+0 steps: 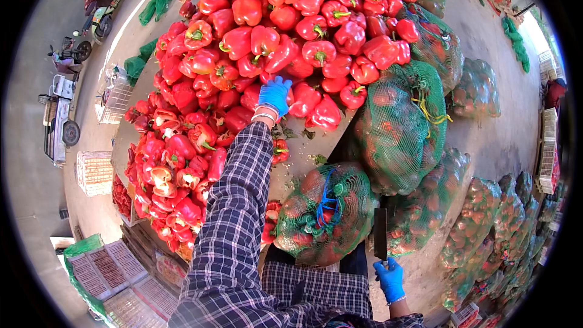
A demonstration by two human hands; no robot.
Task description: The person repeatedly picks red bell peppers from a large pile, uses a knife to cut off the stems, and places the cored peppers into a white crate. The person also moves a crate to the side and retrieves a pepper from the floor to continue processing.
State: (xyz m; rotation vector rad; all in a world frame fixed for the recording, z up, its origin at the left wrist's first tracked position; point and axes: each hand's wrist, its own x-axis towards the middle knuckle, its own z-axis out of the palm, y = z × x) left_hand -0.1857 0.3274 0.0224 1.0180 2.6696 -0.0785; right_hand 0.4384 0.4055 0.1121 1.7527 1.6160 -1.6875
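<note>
A large heap of red bell peppers (282, 50) covers the work table (291, 150). My left hand (275, 95), in a blue glove, reaches to the near edge of the heap and touches peppers there; its fingertips are partly lost among them, so its grip cannot be told. At the lower right my right hand (391, 280), also gloved in blue, holds a broad-bladed knife (380, 232) by its handle, blade pointing away from me. Cut and opened red peppers (177, 177) lie piled left of my left arm. One small pepper (280, 151) rests beside my left sleeve.
Green mesh sacks of peppers, one tied with blue string (325, 214) and one with yellow string (401, 127), crowd the table's right side. More filled sacks (473, 218) stand on the floor farther right. Plastic crates (94, 173) stand at left; a three-wheeled cart (59, 118) is beyond.
</note>
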